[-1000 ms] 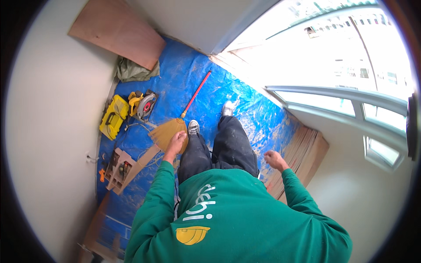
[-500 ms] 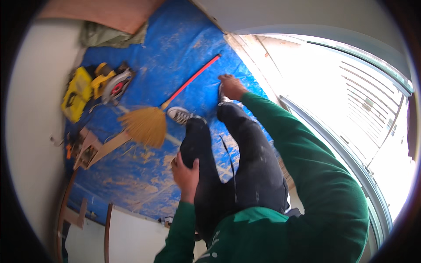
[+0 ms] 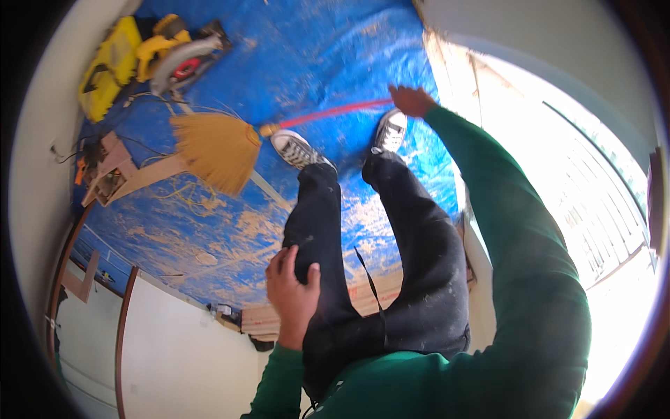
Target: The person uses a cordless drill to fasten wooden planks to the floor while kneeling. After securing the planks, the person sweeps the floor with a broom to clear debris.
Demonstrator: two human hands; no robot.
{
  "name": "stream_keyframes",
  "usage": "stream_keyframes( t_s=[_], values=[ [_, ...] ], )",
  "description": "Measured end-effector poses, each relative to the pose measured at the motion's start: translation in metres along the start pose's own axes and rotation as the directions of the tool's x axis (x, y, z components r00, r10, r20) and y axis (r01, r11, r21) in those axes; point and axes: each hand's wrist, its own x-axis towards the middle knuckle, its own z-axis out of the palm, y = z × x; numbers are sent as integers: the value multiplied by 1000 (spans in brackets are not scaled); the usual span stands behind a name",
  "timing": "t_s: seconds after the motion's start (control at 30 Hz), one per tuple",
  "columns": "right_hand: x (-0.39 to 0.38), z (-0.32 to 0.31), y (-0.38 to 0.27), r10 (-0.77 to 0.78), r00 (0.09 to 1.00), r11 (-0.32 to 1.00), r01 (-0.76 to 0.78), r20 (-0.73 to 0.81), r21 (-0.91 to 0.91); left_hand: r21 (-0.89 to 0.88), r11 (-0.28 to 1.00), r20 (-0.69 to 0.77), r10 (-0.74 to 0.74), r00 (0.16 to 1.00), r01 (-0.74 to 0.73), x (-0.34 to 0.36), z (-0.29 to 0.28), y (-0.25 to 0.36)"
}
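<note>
Extending leftward from the right hand (image 3: 412, 102): broom (image 3: 222, 148).

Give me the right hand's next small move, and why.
Probably close the right hand on the red broom handle and raise it: the hand is at the handle's tip, though blur hides its grip; the straw head lies over the blue tarp, and the left hand is at the left leg.

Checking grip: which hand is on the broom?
The right hand, at the end of the red handle; the left hand is open by the left trouser leg.
</note>
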Motion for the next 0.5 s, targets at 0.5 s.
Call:
stream_keyframes(
  t_s=[0.5],
  values=[
    [-652,-233,-164,465,882,653,-397,72,645,-820,320,460,-127,879,475,-22,-5,-101]
  ],
)
